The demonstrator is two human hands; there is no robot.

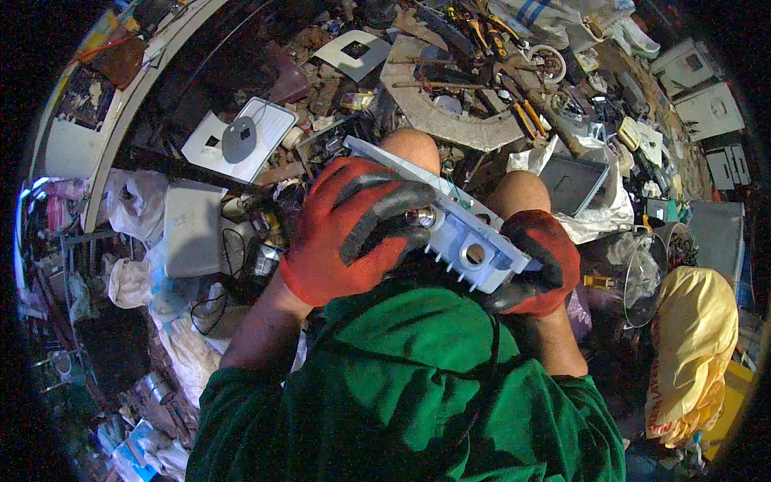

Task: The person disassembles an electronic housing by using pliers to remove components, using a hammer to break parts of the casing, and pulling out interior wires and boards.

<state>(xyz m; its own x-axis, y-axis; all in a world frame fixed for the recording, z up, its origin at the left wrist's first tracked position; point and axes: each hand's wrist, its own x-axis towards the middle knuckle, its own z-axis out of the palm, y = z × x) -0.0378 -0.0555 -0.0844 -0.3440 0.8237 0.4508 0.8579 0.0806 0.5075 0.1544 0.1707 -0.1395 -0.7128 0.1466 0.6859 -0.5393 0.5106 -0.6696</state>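
Observation:
Above my lap I hold a pale grey-blue plastic housing (454,240), tilted down to the right. It has short ribs along its near edge and a round hole. My left hand (353,229), in a red glove with black coated fingers, is closed over its left part. Beside those fingertips a round metal fitting (421,217) shows at the housing. Gloved the same way, my right hand (544,261) is wrapped round the right end. The thumb and fingers under the housing are partly hidden.
Scrap covers the floor ahead, with pliers (479,36) and a curved flat board (450,128). White panels (261,136), one with a grey oval piece (238,140) on it, lie to the left. At the right are a wire-rimmed basket (645,277) and a yellow sack (695,345).

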